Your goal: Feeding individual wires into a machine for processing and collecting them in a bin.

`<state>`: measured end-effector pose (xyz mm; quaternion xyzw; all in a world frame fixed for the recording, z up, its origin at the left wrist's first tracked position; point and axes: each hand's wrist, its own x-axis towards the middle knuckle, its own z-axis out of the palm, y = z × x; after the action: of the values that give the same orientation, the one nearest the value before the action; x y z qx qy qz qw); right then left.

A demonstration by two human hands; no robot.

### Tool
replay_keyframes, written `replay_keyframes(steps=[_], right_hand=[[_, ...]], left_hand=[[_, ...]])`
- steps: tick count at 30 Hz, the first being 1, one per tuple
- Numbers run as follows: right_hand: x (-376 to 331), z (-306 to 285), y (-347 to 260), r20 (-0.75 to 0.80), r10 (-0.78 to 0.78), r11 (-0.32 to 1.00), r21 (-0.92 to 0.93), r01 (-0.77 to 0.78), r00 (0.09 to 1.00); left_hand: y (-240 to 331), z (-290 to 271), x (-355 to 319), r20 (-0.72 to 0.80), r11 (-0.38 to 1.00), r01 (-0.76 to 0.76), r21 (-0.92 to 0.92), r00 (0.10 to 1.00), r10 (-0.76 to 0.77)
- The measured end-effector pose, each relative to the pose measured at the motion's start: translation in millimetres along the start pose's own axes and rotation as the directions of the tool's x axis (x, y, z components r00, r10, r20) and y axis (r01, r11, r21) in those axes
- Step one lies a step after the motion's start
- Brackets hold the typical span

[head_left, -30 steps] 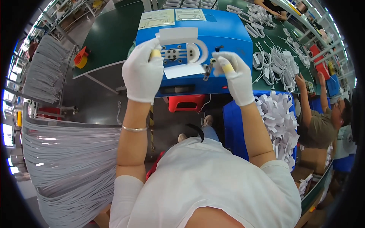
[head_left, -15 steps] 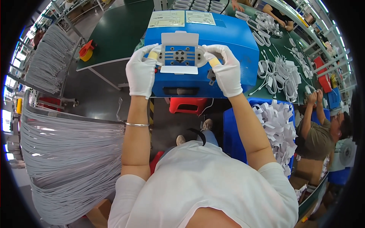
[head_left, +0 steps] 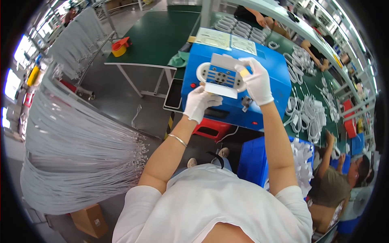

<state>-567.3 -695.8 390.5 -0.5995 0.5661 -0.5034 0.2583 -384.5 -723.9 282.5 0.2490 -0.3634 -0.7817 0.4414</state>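
Observation:
A white cable coil (head_left: 202,72) lies round the metal fixture (head_left: 221,77) on top of the blue machine (head_left: 267,81). A white paper strip runs under the coil, its far flap (head_left: 224,61) raised and its near flap (head_left: 221,90) bent toward me. My left hand (head_left: 199,105), in a white glove, is closed at the left corner of the near flap, fingers curled beneath it. My right hand (head_left: 257,82), also gloved, has yellow tape on the thumb and pinches at the right end of the far flap, above the coil's right end. The fingertips partly hide what they grip.
Cable bundles (head_left: 312,113) and coils lie on the green table at right, where other people work. A blue bin (head_left: 253,156) of white paper strips stands below. Long grey cables (head_left: 81,162) hang at left. A red stool (head_left: 212,128) sits under the machine.
My left hand has moved from the coil's left end down to the near flap. My right hand has shifted up toward the far flap. The view has turned, so the machine appears tilted and further right.

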Motion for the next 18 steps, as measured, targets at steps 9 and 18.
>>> replay_keyframes(steps=[9,18], right_hand=[[-14,-10,-3,-0.056,-0.333,0.853,-0.443,0.275,0.941],[-48,-12,-23,-0.08,-0.268,0.955,-0.15,0.255,0.96]], left_hand=[[57,-54,-40,-0.116,0.471,-0.283,0.835,0.747,0.655],[230,-158,-132,-0.238,0.324,0.262,0.909,-0.311,0.92]])
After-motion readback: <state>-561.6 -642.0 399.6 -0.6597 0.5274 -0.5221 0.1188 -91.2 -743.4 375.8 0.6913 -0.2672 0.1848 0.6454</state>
